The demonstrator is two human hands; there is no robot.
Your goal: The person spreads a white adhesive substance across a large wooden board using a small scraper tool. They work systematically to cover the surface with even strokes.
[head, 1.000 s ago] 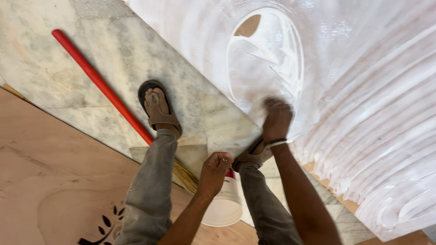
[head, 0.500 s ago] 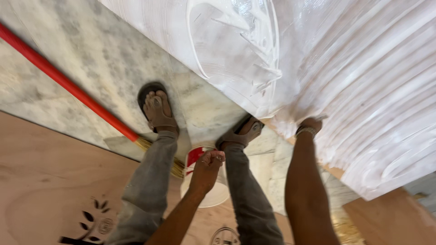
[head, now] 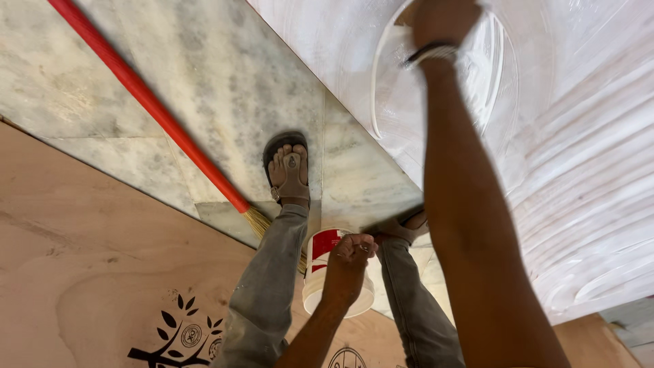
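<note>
- Two hands in view, both the person's own; camera looks down past them to the floor.
- Far left: broom [head: 146, 102] with a red round handle lies slantwise on the grey-veined marble floor [head: 225, 61]; its straw bristles end just beside the left foot in a brown sandal [head: 287, 170].
- Near left: plywood sheet [head: 88, 272], pale, matt, grain visible, with a black leaf stamp.
- Centre: left hand [head: 346, 262] clenched around the thin handle of a small bucket [head: 320, 269], white plastic with a red label, round, hanging between the knees over the plywood edge.
- Right: right hand [head: 441, 24] pressed to the white board [head: 579, 136]; fingers hidden from this angle, so I cannot tell whether it grips a cloth or pad. A wristband sits on the wrist.
- Board surface: wet-looking white coat, streaked in long parallel arcs, one oval swirl around the right hand.
- Judgement: spreading or rubbing step is under way, coat largely covering the board. Next stroke calls for even pressure along the existing arcs, with the bucket kept level.
</note>
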